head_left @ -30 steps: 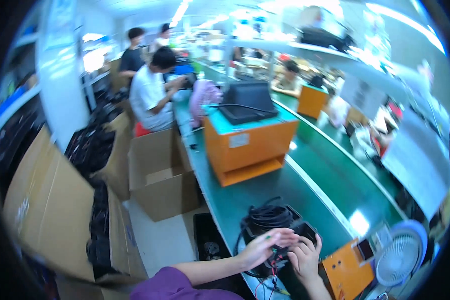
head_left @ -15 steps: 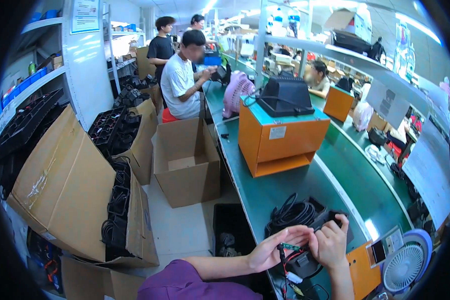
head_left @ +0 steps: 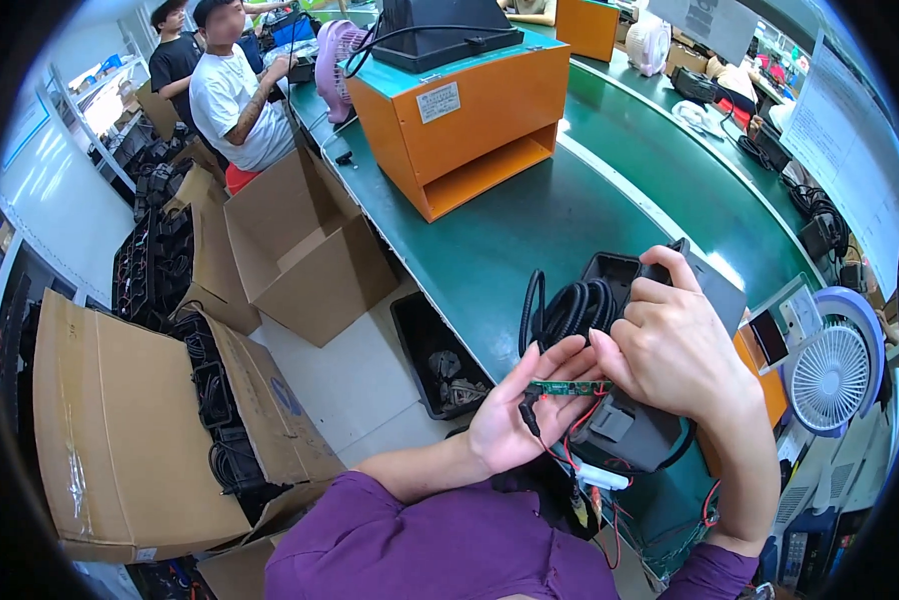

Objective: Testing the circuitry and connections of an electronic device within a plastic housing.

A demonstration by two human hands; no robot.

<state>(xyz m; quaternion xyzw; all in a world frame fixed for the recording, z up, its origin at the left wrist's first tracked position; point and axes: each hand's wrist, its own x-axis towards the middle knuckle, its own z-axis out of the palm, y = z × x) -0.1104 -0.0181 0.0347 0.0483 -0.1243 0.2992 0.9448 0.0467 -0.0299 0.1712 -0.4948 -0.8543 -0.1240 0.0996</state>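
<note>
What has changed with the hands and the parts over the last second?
The view tipped down and closer. The left hand and right hand rose off the black cable bundle and now pinch a small green circuit board between them, its red wires hanging. The orange box stays on the green belt.

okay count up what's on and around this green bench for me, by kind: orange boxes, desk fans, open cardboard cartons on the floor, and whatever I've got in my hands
Orange boxes: 2, the big one and another farther back.
Desk fans: 3, white-blue, pink, white.
Open cardboard cartons: 3, near, middle, one behind it.
Held: 2, green circuit board between left hand and right hand, and black unit with coiled cable.
Total: 10
</note>
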